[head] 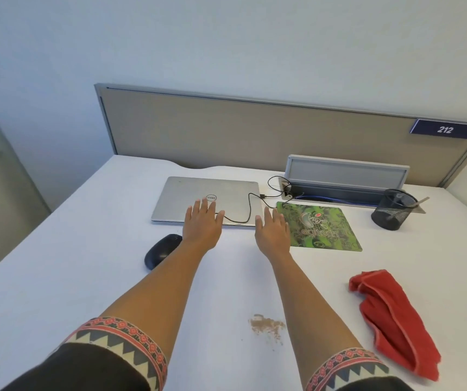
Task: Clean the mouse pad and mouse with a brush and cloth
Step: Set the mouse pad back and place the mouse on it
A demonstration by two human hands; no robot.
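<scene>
A white worktop (57, 277) fills the lower view, backed by a beige partition (226, 131). A closed silver laptop (181, 196) lies flat near the partition, left of centre. To its right, just beside it, lies the green mouse pad (331, 221), flat and slightly skewed. Behind the pad a grey hatch (345, 172) in the worktop stands open, lid up. A red cloth (390, 314) lies crumpled at the near right, well apart from the pad.

Both bare forearms reach forward from dark sleeves (119, 340) with patterned bands. The left hand (202, 224) is palm down over the laptop's near edge, its fingers (204, 206) straight and spread, holding nothing. The right hand (273, 232) is palm down over the gap between laptop and pad, covering the pad's left edge, fingers straight and holding nothing. Whether either hand touches what is beneath it cannot be told.

A black mesh cup (393, 210) stands right of the pad, near the hatch. The black mouse (160, 251) sits on the bare worktop, just left of the left wrist and in front of the laptop's near left corner, off the pad. A thin black cable (249, 210) runs from the hatch across the laptop's right part. A patch of brown crumbs (266, 325) lies on the worktop between the forearms, nearer the right one. A blue plate (444, 129) reading 212 is fixed at the partition's right end.
</scene>
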